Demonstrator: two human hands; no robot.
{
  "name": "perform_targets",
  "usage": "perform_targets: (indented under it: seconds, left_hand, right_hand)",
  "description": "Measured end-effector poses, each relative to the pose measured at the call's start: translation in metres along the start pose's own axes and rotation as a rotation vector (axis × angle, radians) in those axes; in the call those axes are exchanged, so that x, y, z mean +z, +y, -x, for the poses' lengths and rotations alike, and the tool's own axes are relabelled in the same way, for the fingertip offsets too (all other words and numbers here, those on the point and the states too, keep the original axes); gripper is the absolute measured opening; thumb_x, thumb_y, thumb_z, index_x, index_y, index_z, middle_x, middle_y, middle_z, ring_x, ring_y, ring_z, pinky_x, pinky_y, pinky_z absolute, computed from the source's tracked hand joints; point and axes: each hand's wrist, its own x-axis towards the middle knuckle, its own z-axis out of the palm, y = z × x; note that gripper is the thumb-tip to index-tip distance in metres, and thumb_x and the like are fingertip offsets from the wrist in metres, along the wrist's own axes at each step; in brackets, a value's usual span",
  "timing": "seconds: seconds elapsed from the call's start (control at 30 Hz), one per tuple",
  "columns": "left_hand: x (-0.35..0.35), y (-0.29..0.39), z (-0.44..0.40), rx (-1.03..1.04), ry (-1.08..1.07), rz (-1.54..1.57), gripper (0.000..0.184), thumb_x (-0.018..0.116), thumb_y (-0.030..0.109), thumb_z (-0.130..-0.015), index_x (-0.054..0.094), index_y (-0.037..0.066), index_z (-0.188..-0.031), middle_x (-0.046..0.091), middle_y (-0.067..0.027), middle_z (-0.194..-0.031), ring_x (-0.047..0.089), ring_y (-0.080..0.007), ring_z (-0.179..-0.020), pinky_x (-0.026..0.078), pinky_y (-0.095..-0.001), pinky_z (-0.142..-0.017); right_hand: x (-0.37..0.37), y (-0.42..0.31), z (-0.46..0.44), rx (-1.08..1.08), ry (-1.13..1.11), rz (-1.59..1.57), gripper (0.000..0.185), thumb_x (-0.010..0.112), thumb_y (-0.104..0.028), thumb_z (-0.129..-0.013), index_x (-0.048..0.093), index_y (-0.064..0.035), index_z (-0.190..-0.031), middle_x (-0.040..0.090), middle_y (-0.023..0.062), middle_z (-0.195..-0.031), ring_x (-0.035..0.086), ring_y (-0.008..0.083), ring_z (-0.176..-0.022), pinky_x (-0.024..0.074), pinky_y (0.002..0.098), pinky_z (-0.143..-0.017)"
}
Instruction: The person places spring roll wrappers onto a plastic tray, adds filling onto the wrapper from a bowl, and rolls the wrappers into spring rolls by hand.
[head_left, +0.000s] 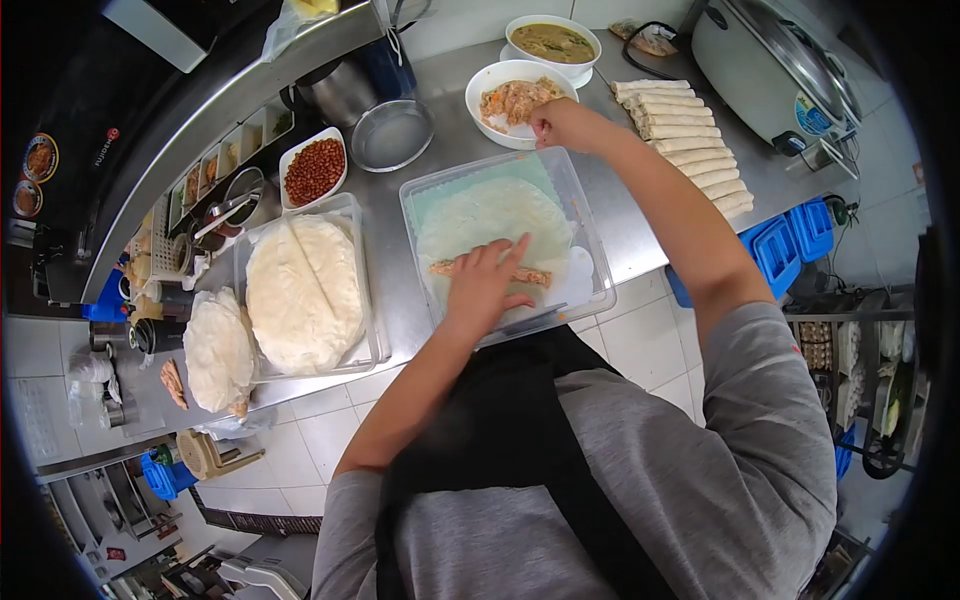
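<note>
A thin round wrapper (490,215) lies on a plastic lid (592,285) in front of me. Across its near part runs a strip of minced meat filling (538,275). My left hand (485,283) rests over that strip, fingers spread, covering its middle. My right hand (568,124) is at the near right rim of a white bowl (482,78) of filling (520,100). Its fingers are curled together, and what they hold, if anything, is hidden. To the right, several finished rolls (690,145) lie in a stacked row.
Left of the lid, a stack of wrappers (305,290) sits in a clear tray (375,325). Beyond it are a bowl of peanuts (315,172) and a round metal pan (392,135). A bowl of soup (553,42) and a large cooker (765,70) stand at the back.
</note>
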Motion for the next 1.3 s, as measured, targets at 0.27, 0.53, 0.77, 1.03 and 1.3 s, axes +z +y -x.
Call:
perform_targets:
  seconds: [0.27, 0.53, 0.77, 1.03, 1.3]
  left_hand:
    - [-0.033, -0.05, 0.053, -0.249, 0.16, 0.073, 0.044, 0.082, 0.02, -0.074, 0.07, 0.014, -0.117, 0.064, -0.006, -0.112, 0.06, -0.0274, -0.101, 0.044, -0.0403, -0.089]
    - [0.012, -0.023, 0.012, 0.025, 0.163, 0.181, 0.023, 0.077, 0.021, -0.08, 0.074, 0.015, -0.102, 0.07, -0.0017, -0.097, 0.063, -0.0245, -0.095, 0.044, -0.0389, -0.086]
    - [0.014, -0.027, 0.004, 0.058, 0.111, 0.148, 0.029, 0.076, 0.033, -0.077, 0.074, 0.018, -0.102, 0.072, 0.002, -0.096, 0.063, -0.0205, -0.097, 0.041, -0.0361, -0.087]
    - [-0.012, -0.048, 0.001, 0.053, 0.06, 0.118, 0.039, 0.077, 0.031, -0.077, 0.071, 0.014, -0.111, 0.068, -0.0062, -0.109, 0.062, -0.025, -0.101, 0.044, -0.0388, -0.088]
    - [-0.034, -0.12, 0.017, -0.504, 0.024, 0.118, 0.032, 0.075, 0.018, -0.083, 0.065, 0.001, -0.109, 0.065, -0.0144, -0.097, 0.063, -0.0315, -0.09, 0.052, -0.0389, -0.078]
  right_hand:
    - [0.096, -0.086, 0.116, -0.06, 0.26, -0.879, 0.02, 0.063, 0.003, -0.085, 0.07, -0.0032, -0.104, 0.07, 0.008, -0.092, 0.068, 0.0201, -0.082, 0.053, 0.0312, -0.077]
    - [0.166, -0.139, 0.143, 0.004, 0.581, -0.585, 0.014, 0.066, 0.003, -0.083, 0.067, -0.0047, -0.094, 0.065, 0.013, -0.088, 0.064, 0.0322, -0.084, 0.0521, 0.0374, -0.072]
    - [0.173, -0.129, 0.157, 0.052, 0.688, -0.611, 0.014, 0.071, -0.003, -0.082, 0.066, -0.005, -0.095, 0.065, 0.0111, -0.09, 0.063, 0.0287, -0.085, 0.0516, 0.0362, -0.072]
    - [0.165, -0.115, 0.171, 0.142, 0.796, -0.507, 0.023, 0.076, -0.009, -0.079, 0.069, -0.0047, -0.1, 0.064, 0.0145, -0.096, 0.062, 0.0339, -0.09, 0.0512, 0.04, -0.08]
    - [0.165, -0.121, 0.161, 0.574, 0.618, -0.312, 0.028, 0.081, -0.019, -0.076, 0.064, 0.0006, -0.088, 0.062, 0.0169, -0.092, 0.062, 0.0361, -0.086, 0.0509, 0.0433, -0.077]
